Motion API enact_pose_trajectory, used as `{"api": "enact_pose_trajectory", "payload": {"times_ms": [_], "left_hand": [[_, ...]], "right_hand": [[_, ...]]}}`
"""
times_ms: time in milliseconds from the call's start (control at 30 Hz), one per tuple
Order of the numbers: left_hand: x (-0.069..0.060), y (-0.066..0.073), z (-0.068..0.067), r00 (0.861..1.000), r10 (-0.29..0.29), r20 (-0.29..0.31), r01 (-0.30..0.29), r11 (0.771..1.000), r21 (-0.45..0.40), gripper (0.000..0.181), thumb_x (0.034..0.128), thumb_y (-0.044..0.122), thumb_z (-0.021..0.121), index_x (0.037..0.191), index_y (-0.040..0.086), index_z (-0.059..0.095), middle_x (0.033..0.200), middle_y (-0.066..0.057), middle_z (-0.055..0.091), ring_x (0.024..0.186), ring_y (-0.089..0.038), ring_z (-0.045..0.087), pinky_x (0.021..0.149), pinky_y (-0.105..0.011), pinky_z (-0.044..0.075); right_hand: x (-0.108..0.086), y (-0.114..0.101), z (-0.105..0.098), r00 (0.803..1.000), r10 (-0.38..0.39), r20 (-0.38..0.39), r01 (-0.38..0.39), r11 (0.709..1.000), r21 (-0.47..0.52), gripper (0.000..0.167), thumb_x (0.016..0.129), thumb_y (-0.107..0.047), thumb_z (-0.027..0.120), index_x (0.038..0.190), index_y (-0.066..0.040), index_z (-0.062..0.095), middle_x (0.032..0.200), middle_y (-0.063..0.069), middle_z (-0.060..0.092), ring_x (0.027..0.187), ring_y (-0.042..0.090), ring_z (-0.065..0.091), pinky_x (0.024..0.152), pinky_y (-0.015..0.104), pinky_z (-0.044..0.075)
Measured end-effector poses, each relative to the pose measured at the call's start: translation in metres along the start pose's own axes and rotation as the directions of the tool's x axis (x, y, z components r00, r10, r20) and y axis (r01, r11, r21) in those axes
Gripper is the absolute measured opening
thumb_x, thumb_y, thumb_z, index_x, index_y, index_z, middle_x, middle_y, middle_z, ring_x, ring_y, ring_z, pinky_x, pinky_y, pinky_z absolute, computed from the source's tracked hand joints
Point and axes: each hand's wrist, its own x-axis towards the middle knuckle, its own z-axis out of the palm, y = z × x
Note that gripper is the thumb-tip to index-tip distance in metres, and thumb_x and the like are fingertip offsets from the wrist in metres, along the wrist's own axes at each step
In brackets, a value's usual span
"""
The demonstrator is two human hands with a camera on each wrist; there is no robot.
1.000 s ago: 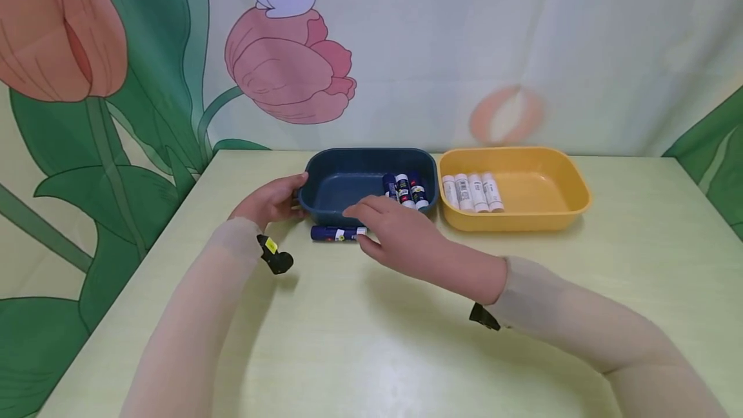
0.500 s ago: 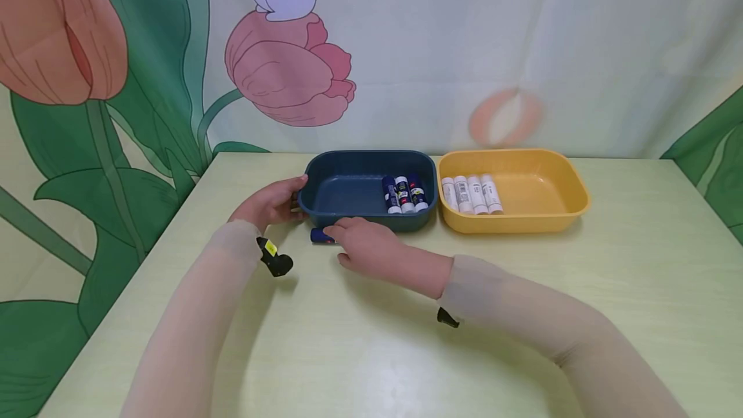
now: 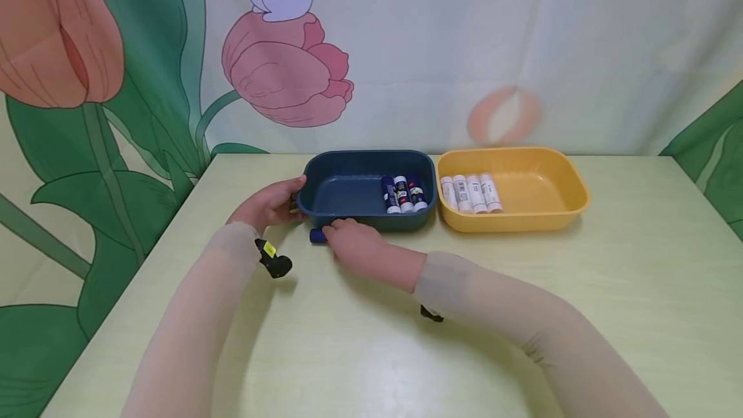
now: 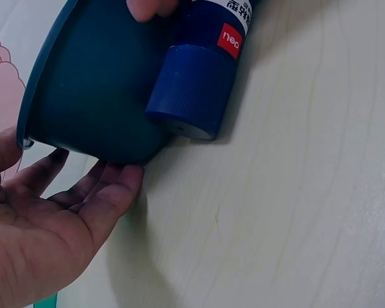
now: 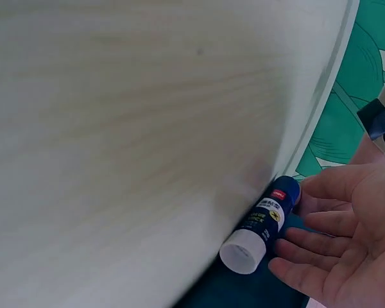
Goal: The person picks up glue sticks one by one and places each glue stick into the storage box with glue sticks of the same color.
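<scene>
My left hand [image 3: 269, 203] holds the left end of the dark blue bin [image 3: 342, 220], its thumb at the rim and its fingers against the outer wall. In front of that bin a dark blue glue stick [image 4: 196, 83] with a white end lies on the table. My right hand [image 3: 356, 247] reaches down over it, hiding most of the stick in the head view. Loosely extended fingers [image 5: 308, 242] lie alongside the stick's label in the right wrist view, not wrapped round it. Several blue glue sticks [image 3: 403, 195] lie side by side in the bin's right part.
A yellow bin [image 3: 551, 221] stands right beside the blue one, with several white glue sticks [image 3: 476, 193] lined up at its left. A printed cloth [image 3: 406, 69] hangs behind the pale table [image 3: 371, 353].
My right hand has come left and down from in front of the blue bin's middle to the glue stick on the table. The left hand has stayed on the bin.
</scene>
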Motion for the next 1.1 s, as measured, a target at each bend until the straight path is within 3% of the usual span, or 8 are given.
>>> {"api": "enact_pose_trajectory", "payload": {"times_ms": [267,600,1100], "left_hand": [[0.000,0.000,0.000,1.000,0.002,-0.001,-0.002,1.000,-0.010,0.054,0.1110,0.040,0.035,0.155,0.009,0.033,0.120,-0.003,0.051,0.109,-0.016,0.048,0.126,-0.046,0.030],[-0.001,0.000,0.000,1.000,-0.009,-0.010,0.008,1.000,-0.014,0.057,0.1106,0.042,0.036,0.158,0.010,0.031,0.120,-0.003,0.050,0.112,-0.017,0.047,0.126,-0.045,0.030],[-0.001,0.001,0.001,1.000,-0.013,-0.024,0.013,1.000,-0.003,0.059,0.1107,0.042,0.036,0.161,0.010,0.028,0.126,-0.005,0.049,0.117,-0.019,0.046,0.126,-0.046,0.030]], "right_hand": [[0.001,-0.005,0.005,0.999,-0.012,-0.032,0.009,0.995,-0.096,0.033,0.105,-0.012,0.055,0.137,-0.004,0.061,0.132,0.011,0.065,0.119,0.024,0.062,0.100,0.034,0.056],[0.002,-0.006,0.010,0.994,-0.061,-0.086,0.037,0.965,-0.258,0.024,0.104,-0.010,0.056,0.126,-0.007,0.067,0.119,0.007,0.066,0.104,0.019,0.061,0.091,0.028,0.058],[0.008,0.000,0.011,0.999,-0.034,-0.040,0.025,0.980,-0.195,0.024,0.104,-0.010,0.057,0.126,-0.008,0.068,0.118,0.008,0.070,0.106,0.021,0.066,0.092,0.031,0.059]]}}
